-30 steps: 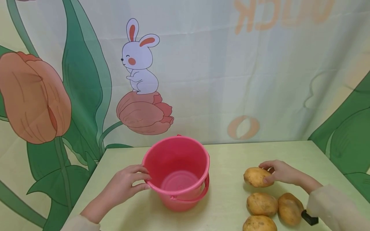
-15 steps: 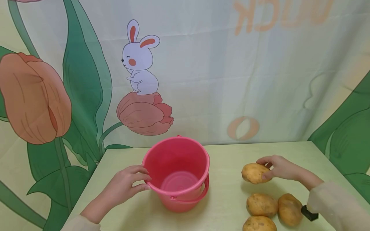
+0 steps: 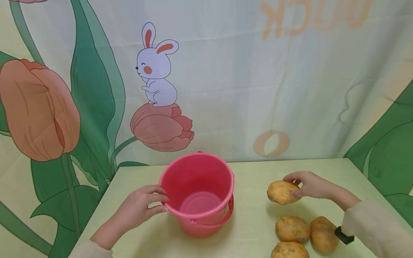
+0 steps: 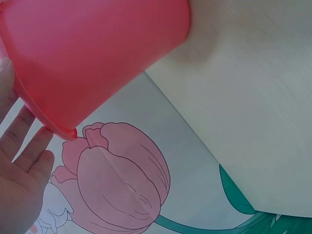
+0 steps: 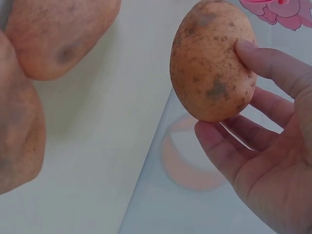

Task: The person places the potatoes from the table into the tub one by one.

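Observation:
A pink bucket [image 3: 200, 225] stands upright on the table, its handle hanging down at the front right. My left hand [image 3: 146, 202] grips its rim on the left side, fingers over the edge and thumb outside. The left wrist view shows the fingertips [image 4: 43, 139] right at the bucket's rim. On the right, my right hand [image 3: 311, 184] holds a potato [image 3: 281, 192] above the table, its shadow beneath. The right wrist view has the thumb on one side of this speckled potato [image 5: 212, 63] and the fingers behind it. No contents show inside the bucket.
Three more potatoes lie close together in front of the right hand: one [image 3: 292, 229], one [image 3: 323, 234] by the sleeve, and one [image 3: 289, 249] cut by the frame's lower edge. A printed curtain [image 3: 226, 89] hangs behind the pale table [image 3: 251, 215].
My right hand has raised the potato and moved slightly left and away from the other potatoes. My left hand and the bucket have stayed in place.

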`<state>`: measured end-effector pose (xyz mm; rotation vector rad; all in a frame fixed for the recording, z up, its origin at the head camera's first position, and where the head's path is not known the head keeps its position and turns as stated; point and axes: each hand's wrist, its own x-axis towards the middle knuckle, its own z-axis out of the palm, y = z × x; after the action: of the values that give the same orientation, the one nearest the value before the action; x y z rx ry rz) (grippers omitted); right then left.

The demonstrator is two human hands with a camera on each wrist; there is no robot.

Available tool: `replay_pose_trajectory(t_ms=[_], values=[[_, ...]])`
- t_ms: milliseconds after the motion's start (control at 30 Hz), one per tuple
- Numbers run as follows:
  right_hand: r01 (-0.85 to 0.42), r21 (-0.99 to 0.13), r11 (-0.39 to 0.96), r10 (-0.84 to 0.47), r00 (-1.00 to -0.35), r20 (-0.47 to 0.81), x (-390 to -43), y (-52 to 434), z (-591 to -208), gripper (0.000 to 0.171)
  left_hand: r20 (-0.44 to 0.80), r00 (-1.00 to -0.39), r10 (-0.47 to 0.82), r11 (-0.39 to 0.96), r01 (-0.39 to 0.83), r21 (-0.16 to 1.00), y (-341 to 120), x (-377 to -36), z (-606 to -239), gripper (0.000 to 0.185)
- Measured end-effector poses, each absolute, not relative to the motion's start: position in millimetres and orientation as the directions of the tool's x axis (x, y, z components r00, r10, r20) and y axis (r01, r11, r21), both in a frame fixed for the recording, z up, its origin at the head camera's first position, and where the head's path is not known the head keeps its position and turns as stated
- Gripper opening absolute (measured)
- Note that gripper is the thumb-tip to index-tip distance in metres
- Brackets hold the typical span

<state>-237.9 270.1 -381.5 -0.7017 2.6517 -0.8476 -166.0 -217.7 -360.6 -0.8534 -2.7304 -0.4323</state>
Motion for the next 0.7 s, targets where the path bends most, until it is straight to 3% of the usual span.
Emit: replay_pose_trajectory(t_ms=[700], values=[[-0.450,-0.602,0.660,-0.602,-0.796,-0.066,-233,246,-360,0.053,0.330,-0.798,0.505,0.788,0.582,0.200,-218,-167,-362,0.021]])
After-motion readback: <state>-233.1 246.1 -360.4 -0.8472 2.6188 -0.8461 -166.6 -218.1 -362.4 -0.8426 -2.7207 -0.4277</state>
